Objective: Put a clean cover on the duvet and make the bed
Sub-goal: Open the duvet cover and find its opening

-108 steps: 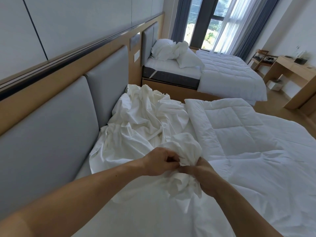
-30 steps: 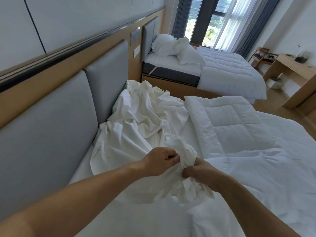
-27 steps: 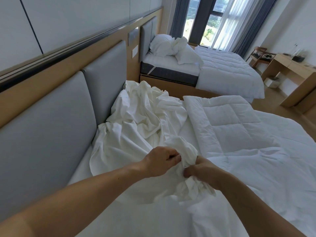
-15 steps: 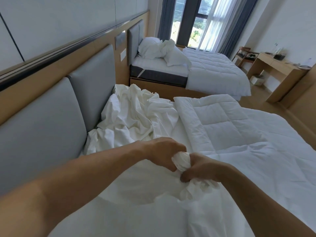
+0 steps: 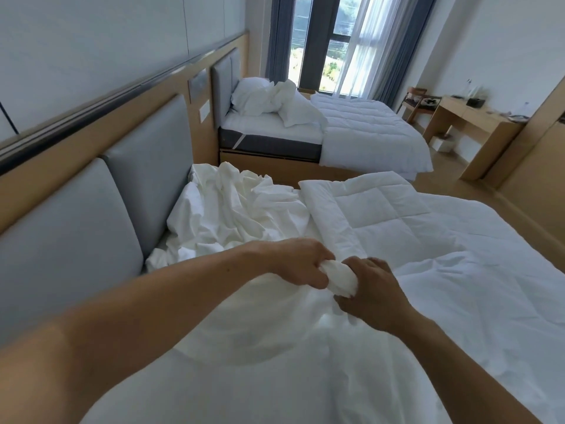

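Observation:
A white duvet cover [image 5: 232, 215] lies crumpled along the head of the near bed, against the grey padded headboard [image 5: 91, 221]. A quilted white duvet [image 5: 376, 215] is spread over the rest of the mattress, its folded edge next to the cover. My left hand [image 5: 301, 261] and my right hand [image 5: 371, 296] sit close together at mid-bed, both closed on one bunched wad of the cover's cloth that shows between them. Smooth cover fabric stretches from my hands toward me.
A second bed [image 5: 336, 136] with pillows [image 5: 269, 99] and a spread duvet stands beyond, near the curtained window [image 5: 330, 41]. A wooden desk [image 5: 477, 127] and a small chair [image 5: 417, 101] line the right wall. Bare wooden floor runs along the right side.
My hands have gathered the loose cloth into a tight wad and moved lower and slightly right over the bed. The camera view has swung to the left and dipped.

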Available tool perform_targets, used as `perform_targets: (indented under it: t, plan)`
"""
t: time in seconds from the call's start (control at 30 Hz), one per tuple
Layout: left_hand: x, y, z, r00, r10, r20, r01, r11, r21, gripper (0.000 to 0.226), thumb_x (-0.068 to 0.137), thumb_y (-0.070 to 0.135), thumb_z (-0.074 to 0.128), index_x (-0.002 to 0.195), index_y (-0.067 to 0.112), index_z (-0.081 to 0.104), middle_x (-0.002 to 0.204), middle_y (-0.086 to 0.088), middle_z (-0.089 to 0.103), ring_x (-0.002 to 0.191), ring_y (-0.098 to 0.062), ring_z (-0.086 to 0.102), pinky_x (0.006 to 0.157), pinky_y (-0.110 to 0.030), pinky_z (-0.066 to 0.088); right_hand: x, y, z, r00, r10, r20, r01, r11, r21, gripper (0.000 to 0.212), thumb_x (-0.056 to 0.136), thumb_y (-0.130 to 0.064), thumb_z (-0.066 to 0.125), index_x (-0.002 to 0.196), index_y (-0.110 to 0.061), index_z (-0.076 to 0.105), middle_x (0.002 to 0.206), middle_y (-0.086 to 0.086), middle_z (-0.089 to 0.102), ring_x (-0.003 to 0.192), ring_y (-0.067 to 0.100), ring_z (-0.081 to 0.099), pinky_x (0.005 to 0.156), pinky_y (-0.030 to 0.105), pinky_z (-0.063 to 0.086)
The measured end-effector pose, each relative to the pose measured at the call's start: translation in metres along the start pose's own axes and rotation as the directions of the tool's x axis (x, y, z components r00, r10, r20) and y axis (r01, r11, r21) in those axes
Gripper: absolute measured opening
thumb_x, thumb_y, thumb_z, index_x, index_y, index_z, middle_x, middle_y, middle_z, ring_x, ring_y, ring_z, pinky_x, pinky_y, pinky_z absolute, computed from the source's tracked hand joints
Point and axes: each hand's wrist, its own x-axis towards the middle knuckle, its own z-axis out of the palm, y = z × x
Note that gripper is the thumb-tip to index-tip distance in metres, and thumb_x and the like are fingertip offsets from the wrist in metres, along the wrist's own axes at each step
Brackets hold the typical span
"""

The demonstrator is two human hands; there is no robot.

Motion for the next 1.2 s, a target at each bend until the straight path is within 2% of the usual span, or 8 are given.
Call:
perform_targets:
  t: [0.1,0.23,0.37,0.6,0.7,0.77,1.0,1.2]
  plan:
    - [-0.004,-0.014,-0.001,0.992,-0.073,0.100,0.081,0.993,-0.083,0.015,0.082,0.010,0.066,0.094,0.018,0.062,0.075,0.010,0.058,0.070,-0.010,0.055,0.059,-0.018,0.042,0.019,-0.007,-0.019,0.867,0.134,0.481,-0.265,0.940,0.216,0.043,0.067,-0.021,0.083,0.105,-0.024,0.062,0.094,-0.004,0.067,0.084,0.015,0.064,0.076,0.031,0.057]
    - [-0.007,-0.024,0.002,0.978,-0.131,0.160,0.159,0.970,-0.181,0.024,0.078,0.005,0.063,0.099,0.016,0.065,0.085,0.006,0.064,0.078,-0.010,0.060,0.069,-0.024,0.050,0.033,-0.012,-0.027,0.733,0.145,0.665,-0.461,0.824,0.328,0.035,0.069,-0.007,0.079,0.103,-0.009,0.070,0.094,0.011,0.072,0.090,0.030,0.071,0.083,0.044,0.059]
    - [-0.008,-0.027,0.002,0.970,-0.209,0.121,0.235,0.934,-0.268,0.014,0.081,0.006,0.055,0.086,0.017,0.063,0.078,0.001,0.061,0.070,-0.013,0.056,0.064,-0.026,0.047,0.032,-0.019,-0.017,0.702,0.124,0.702,-0.550,0.720,0.423,0.034,0.073,-0.009,0.083,0.105,-0.008,0.071,0.095,0.012,0.074,0.087,0.025,0.071,0.083,0.041,0.060]
    - [-0.011,-0.031,0.005,0.926,-0.344,0.157,0.372,0.747,-0.551,0.010,0.066,0.021,0.068,0.073,0.015,0.066,0.075,-0.004,0.065,0.073,-0.023,0.062,0.069,-0.032,0.052,0.041,-0.031,-0.006,0.931,0.170,0.323,-0.174,0.985,-0.017,0.059,0.063,-0.057,0.081,0.108,-0.030,0.054,0.091,-0.013,0.063,0.087,0.012,0.058,0.083,0.029,0.041]
    - [-0.012,-0.029,0.000,0.915,-0.296,0.274,0.385,0.843,-0.375,0.035,0.065,0.026,0.087,0.093,0.012,0.071,0.090,-0.008,0.073,0.084,-0.025,0.071,0.081,-0.040,0.059,0.037,-0.033,-0.004,0.949,0.084,0.303,-0.068,0.996,-0.064,0.031,0.076,-0.041,0.076,0.095,-0.031,0.054,0.078,-0.014,0.056,0.080,0.013,0.055,0.080,0.026,0.035]
    - [-0.010,-0.025,0.000,0.925,-0.304,0.230,0.347,0.921,-0.178,0.035,0.068,0.028,0.088,0.093,0.011,0.071,0.085,-0.003,0.070,0.076,-0.020,0.068,0.076,-0.035,0.058,0.035,-0.030,-0.003,0.896,0.102,0.433,-0.143,0.988,0.064,0.022,0.077,-0.027,0.077,0.083,-0.031,0.057,0.079,-0.008,0.064,0.081,0.020,0.065,0.076,0.030,0.051]
    - [-0.011,-0.022,-0.019,0.970,-0.199,0.141,0.216,0.969,-0.118,0.028,0.074,0.041,0.085,0.092,0.028,0.069,0.090,0.007,0.073,0.083,-0.014,0.068,0.083,-0.033,0.056,0.025,-0.017,-0.006,0.812,0.001,0.583,-0.462,0.610,0.643,0.029,0.079,0.008,0.068,0.104,-0.008,0.069,0.089,0.009,0.072,0.081,0.024,0.070,0.071,0.034,0.059]
    - [-0.004,-0.038,-0.004,0.981,-0.151,-0.125,0.146,0.988,-0.046,0.060,0.068,0.045,0.088,0.117,0.023,0.061,0.110,0.004,0.065,0.100,-0.017,0.058,0.089,-0.032,0.048,0.008,-0.015,0.012,0.761,0.047,0.647,-0.627,0.312,0.714,0.038,0.057,-0.003,0.066,0.095,0.002,0.065,0.076,0.013,0.062,0.064,0.023,0.061,0.058,0.031,0.051]
